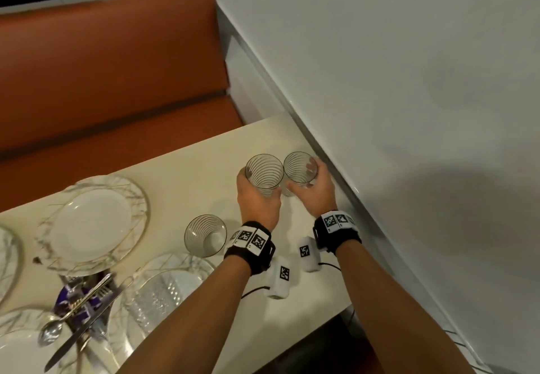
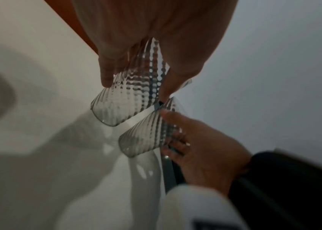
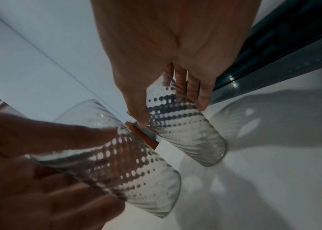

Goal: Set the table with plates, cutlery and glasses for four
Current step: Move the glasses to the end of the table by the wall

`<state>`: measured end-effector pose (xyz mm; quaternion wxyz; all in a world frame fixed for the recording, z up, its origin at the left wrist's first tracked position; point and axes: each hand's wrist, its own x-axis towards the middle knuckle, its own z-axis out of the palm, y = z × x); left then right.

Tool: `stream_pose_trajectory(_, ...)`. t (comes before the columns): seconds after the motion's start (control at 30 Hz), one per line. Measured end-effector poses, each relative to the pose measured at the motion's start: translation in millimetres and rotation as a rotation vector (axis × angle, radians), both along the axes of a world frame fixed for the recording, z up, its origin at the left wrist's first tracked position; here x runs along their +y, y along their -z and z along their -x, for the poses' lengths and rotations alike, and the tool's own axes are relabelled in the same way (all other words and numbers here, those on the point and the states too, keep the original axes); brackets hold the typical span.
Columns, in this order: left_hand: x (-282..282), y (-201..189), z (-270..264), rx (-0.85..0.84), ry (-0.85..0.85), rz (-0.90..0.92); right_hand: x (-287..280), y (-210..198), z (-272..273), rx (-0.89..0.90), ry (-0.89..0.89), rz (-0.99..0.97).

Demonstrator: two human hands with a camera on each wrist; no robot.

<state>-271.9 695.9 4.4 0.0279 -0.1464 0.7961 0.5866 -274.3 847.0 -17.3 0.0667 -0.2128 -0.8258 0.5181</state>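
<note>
Here two ribbed glasses sit side by side, rims almost touching, over the far corner of the bench (image 1: 187,154) near the wall. The left hand (image 1: 258,202) wraps its grip around the left glass (image 1: 264,173), and the right hand (image 1: 314,191) curls its fingers around the right glass (image 1: 300,168). Whether either base rests on the bench is hard to tell. A third glass (image 1: 205,235) stands free just beside the left wrist. Marbled plates (image 1: 96,221) lie further left, some cut off by the frame edge. A spoon (image 1: 51,330) and knife (image 1: 84,327) cross a blurred purple item.
</note>
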Motion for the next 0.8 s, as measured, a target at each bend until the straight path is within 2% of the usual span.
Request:
stream_pose_trajectory(0.2, 16.7, 24.2, 16.6, -0.037, -0.09, 0.006, 9.9, 4.6, 34.7, 0.013, -0.031, 0.033)
stream_pose_trajectory(0.33, 24.8, 31.8, 39.1, -0.025, -0.091, -0.007, 15.1, 4.1, 62.2, -0.028, -0.051, 0.035)
stream_pose_trajectory(0.5, 29.4, 33.2, 71.7, -0.014, -0.097, 0.026, 21.7, 9.4, 91.6, -0.065, -0.055, 0.017)
stream_pose_trajectory(0.8, 19.9, 31.7, 87.6, -0.094, -0.071, 0.062, 15.5, 10.8, 108.8, -0.096, -0.039, 0.046)
